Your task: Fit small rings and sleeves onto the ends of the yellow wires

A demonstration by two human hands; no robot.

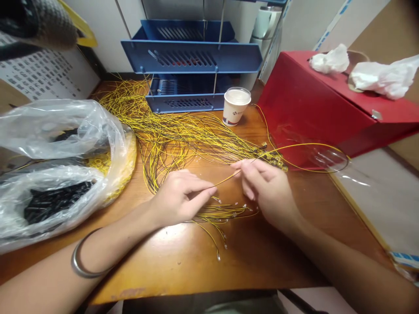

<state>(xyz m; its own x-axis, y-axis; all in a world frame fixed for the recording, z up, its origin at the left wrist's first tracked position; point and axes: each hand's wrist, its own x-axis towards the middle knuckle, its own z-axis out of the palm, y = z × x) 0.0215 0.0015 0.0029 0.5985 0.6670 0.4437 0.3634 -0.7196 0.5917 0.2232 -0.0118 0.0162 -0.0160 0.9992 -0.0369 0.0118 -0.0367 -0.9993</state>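
Note:
Between my two hands a thin yellow wire (pixel 227 178) is stretched above the table. My left hand (pixel 183 194) pinches one part of it between thumb and forefinger. My right hand (pixel 266 187) grips it farther right, and from there the wire curves in a wide loop towards the red box. Beneath and between the hands lies a small bundle of yellow and black wires (pixel 225 215) with pale tips. Behind them spreads a large heap of yellow and black wires (pixel 183 131); its right end gathers in small yellow-and-black pieces (pixel 276 161) beside my right hand.
At left stand clear plastic bags, one with black tubular pieces (pixel 59 200), another with yellow pieces (pixel 121 174). A paper cup (pixel 236 106) sits by the blue rack (pixel 196 56). A red box (pixel 314 104) with crumpled tissues (pixel 330 59) stands right on the wooden table (pixel 157 266).

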